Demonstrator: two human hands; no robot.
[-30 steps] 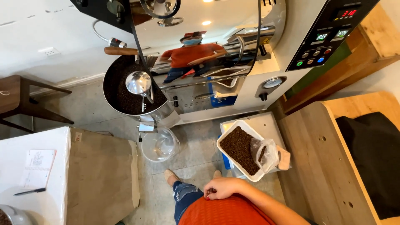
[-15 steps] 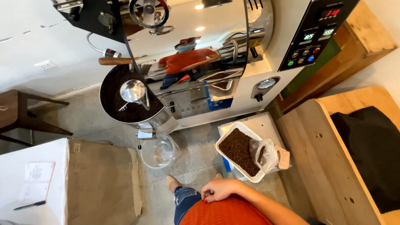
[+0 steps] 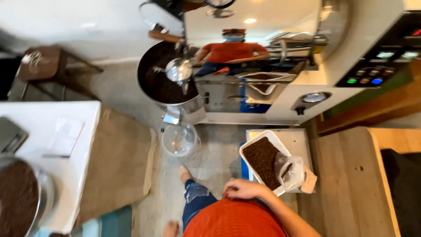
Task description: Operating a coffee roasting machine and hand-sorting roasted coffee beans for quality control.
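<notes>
My right hand (image 3: 244, 189) rests on my waist, against my orange shirt (image 3: 232, 221), and holds nothing. Just to its right a white tub (image 3: 248, 149) full of dark coffee beans sits on a flat scale platform (image 3: 298, 139), with a clear plastic bag (image 3: 290, 172) lying over its near corner. My jeans leg and bare foot (image 3: 184, 172) show below the hand. My left hand is out of view.
A steel coffee roaster (image 3: 263, 94) stands ahead, its round cooling tray (image 3: 153, 83) holding dark beans. A clear bucket (image 3: 180, 140) sits under its chute. A burlap sack (image 3: 118, 158) and a white table (image 3: 83, 118) with a bean bowl (image 3: 17, 197) are left; a wooden bench (image 3: 351, 175) is right.
The view has swung down and left, so the white table and its bowl of beans now show. My right hand has stayed on my waist.
</notes>
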